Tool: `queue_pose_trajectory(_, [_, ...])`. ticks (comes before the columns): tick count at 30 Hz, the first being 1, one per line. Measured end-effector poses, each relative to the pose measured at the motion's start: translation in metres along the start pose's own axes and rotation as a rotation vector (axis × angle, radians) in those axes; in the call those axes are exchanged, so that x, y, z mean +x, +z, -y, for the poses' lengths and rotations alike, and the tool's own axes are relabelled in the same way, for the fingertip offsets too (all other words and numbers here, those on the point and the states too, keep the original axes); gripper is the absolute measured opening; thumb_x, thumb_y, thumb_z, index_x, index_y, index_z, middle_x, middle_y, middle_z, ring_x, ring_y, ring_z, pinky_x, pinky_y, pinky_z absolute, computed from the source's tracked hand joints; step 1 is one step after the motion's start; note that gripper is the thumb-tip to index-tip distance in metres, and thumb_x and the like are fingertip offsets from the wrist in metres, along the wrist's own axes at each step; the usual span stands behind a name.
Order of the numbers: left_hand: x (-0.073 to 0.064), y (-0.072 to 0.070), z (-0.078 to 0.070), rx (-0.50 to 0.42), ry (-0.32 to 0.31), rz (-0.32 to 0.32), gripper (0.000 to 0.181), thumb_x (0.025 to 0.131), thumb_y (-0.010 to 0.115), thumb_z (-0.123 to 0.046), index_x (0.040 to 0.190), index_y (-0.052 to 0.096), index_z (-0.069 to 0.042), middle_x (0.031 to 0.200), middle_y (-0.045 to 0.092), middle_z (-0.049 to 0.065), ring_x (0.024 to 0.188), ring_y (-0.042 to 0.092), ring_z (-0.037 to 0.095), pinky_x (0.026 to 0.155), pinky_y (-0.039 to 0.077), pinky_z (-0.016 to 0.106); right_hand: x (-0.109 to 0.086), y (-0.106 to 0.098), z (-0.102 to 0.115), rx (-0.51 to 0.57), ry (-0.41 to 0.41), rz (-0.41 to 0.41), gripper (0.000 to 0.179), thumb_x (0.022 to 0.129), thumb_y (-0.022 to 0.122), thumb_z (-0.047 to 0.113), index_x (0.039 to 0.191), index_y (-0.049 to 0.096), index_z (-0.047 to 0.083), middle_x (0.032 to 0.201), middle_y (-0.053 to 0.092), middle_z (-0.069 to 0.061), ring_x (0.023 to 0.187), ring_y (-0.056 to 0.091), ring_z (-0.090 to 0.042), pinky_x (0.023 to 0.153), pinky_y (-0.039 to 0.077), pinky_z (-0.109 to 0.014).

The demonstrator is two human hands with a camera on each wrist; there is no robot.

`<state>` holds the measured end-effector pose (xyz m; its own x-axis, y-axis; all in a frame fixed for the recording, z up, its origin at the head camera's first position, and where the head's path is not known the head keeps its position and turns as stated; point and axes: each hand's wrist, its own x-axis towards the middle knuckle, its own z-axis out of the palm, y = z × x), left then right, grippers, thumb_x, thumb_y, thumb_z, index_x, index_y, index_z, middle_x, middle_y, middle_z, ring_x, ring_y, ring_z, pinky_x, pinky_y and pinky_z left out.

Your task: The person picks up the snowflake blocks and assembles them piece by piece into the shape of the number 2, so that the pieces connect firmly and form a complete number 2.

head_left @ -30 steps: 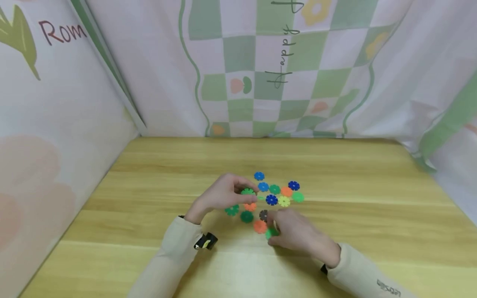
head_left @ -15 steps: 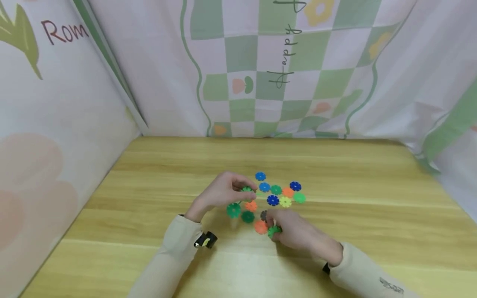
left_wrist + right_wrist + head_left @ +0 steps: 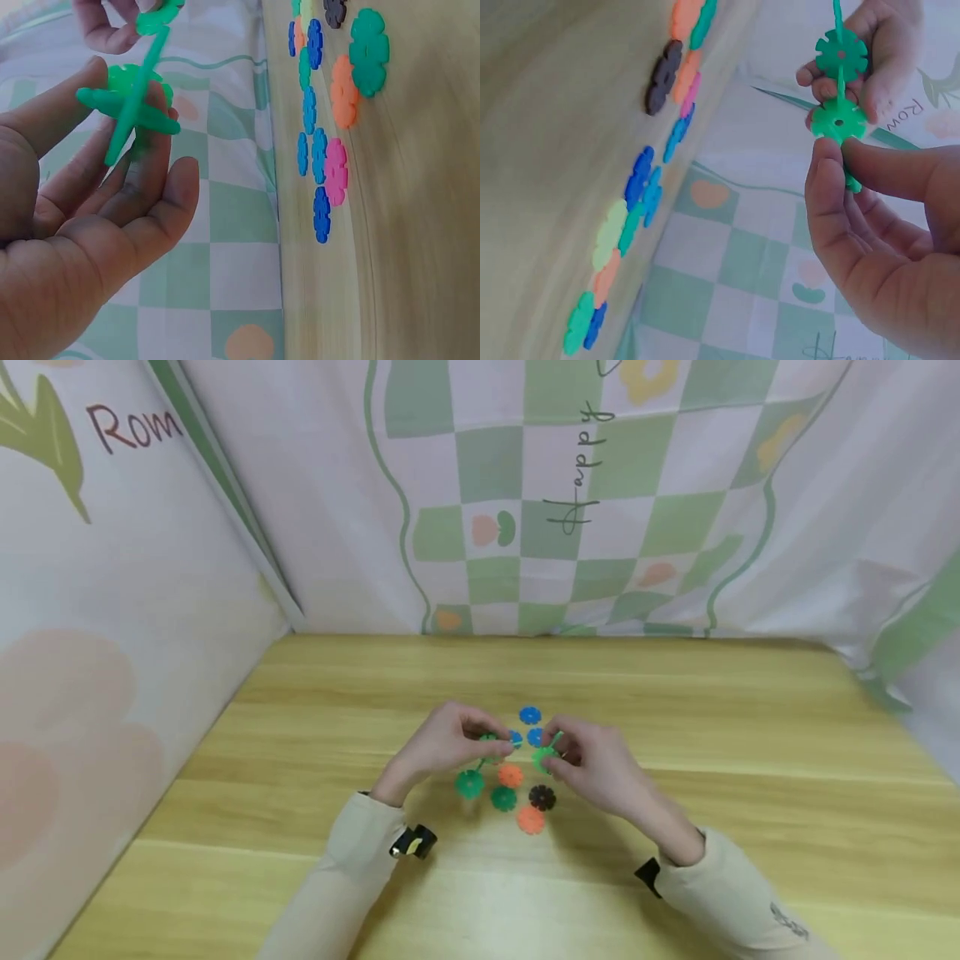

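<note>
My left hand [image 3: 446,747] pinches a small chain of green notched plastic discs, interlocked edge to edge. One green disc [image 3: 470,784] of it hangs below the fingers, and crossed green discs [image 3: 142,116] show in the left wrist view. My right hand [image 3: 607,772] pinches bright green pieces [image 3: 545,760] between thumb and fingers, just right of the left hand. In the right wrist view a light green disc [image 3: 838,120] sits at the right fingertips, in line with the left hand's green disc [image 3: 841,54]. Fingers hide whether the two hands' pieces are joined.
Loose discs lie flat on the wooden table [image 3: 300,735]: orange [image 3: 531,820], black [image 3: 542,797], dark green [image 3: 503,798] and blue [image 3: 530,716] ones. In the left wrist view a pink disc [image 3: 337,171] lies among several blue ones. A patterned curtain [image 3: 555,510] stands behind the table.
My right hand has taken a green disc from the table beside the orange and black ones and lifted it up to the left hand. The left hand has barely moved.
</note>
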<state>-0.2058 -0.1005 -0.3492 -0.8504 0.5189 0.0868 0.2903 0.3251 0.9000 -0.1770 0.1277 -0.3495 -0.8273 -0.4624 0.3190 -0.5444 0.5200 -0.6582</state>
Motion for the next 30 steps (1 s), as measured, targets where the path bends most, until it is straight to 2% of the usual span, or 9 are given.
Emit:
queue_pose_trajectory(5, [-0.0011, -0.0016, 0.002, 0.013, 0.005, 0.009, 0.016, 0.086, 0.073, -0.015, 0.098, 0.074, -0.004, 0.095, 0.072, 0.007, 0.08, 0.069, 0.019, 0.072, 0.054, 0.03, -0.0005, 0.0044, -0.0029, 0.035, -0.024, -0.035, 0.016, 0.084, 0.068, -0.006, 0.094, 0.061, 0.004, 0.076, 0.069, -0.006, 0.058, 0.065, -0.019, 0.049, 0.048, -0.022])
queue_pose_trajectory(12, [-0.0013, -0.004, 0.0023, 0.049, 0.047, 0.039, 0.014, 0.086, 0.073, -0.012, 0.097, 0.075, -0.004, 0.096, 0.072, 0.004, 0.08, 0.067, 0.023, 0.069, 0.053, 0.028, 0.0007, 0.006, -0.0054, 0.101, -0.007, -0.043, 0.012, 0.085, 0.067, -0.005, 0.096, 0.066, 0.0, 0.081, 0.069, -0.006, 0.064, 0.066, -0.016, 0.055, 0.053, -0.022])
queue_pose_trajectory(16, [-0.0018, -0.0064, 0.0027, 0.039, 0.083, 0.073, 0.013, 0.085, 0.073, -0.011, 0.095, 0.075, -0.003, 0.094, 0.072, 0.004, 0.068, 0.06, 0.017, 0.064, 0.048, 0.024, 0.0002, 0.0038, -0.005, 0.129, 0.019, -0.015, 0.011, 0.087, 0.065, -0.003, 0.099, 0.066, -0.001, 0.079, 0.068, -0.005, 0.064, 0.066, -0.02, 0.057, 0.053, -0.023])
queue_pose_trajectory(19, [-0.0026, -0.0077, 0.0023, 0.018, 0.121, 0.104, 0.011, 0.085, 0.074, -0.009, 0.093, 0.075, -0.002, 0.092, 0.072, 0.005, 0.058, 0.048, 0.01, 0.059, 0.042, 0.021, -0.0001, 0.0017, -0.0042, 0.182, 0.049, 0.022, 0.012, 0.089, 0.064, -0.001, 0.101, 0.066, -0.002, 0.08, 0.068, -0.006, 0.066, 0.067, -0.023, 0.059, 0.055, -0.025])
queue_pose_trajectory(23, [-0.003, -0.0084, 0.0004, 0.012, 0.134, 0.121, 0.011, 0.086, 0.072, -0.008, 0.094, 0.074, -0.001, 0.09, 0.071, 0.005, 0.054, 0.039, 0.009, 0.055, 0.036, 0.021, -0.0009, -0.0002, -0.0038, 0.243, 0.069, 0.062, 0.012, 0.09, 0.062, -0.001, 0.102, 0.066, -0.003, 0.08, 0.068, -0.007, 0.067, 0.067, -0.026, 0.061, 0.057, -0.033])
queue_pose_trajectory(25, [-0.0024, -0.0085, -0.0003, 0.022, 0.132, 0.122, 0.011, 0.088, 0.07, -0.009, 0.095, 0.074, -0.001, 0.089, 0.071, 0.004, 0.054, 0.038, 0.01, 0.055, 0.035, 0.021, -0.0014, -0.0005, -0.0043, 0.254, 0.078, 0.074, 0.012, 0.091, 0.062, 0.0, 0.102, 0.066, -0.002, 0.08, 0.068, -0.006, 0.066, 0.067, -0.027, 0.061, 0.057, -0.036])
queue_pose_trajectory(30, [-0.0013, -0.0083, 0.001, 0.01, 0.14, 0.133, 0.012, 0.09, 0.067, -0.008, 0.097, 0.073, 0.001, 0.088, 0.072, 0.007, 0.059, 0.051, 0.016, 0.058, 0.042, 0.021, -0.0016, 0.0008, -0.0058, 0.289, 0.121, 0.104, 0.012, 0.092, 0.062, 0.002, 0.102, 0.067, 0.0, 0.08, 0.068, -0.005, 0.068, 0.066, -0.031, 0.061, 0.056, -0.04])
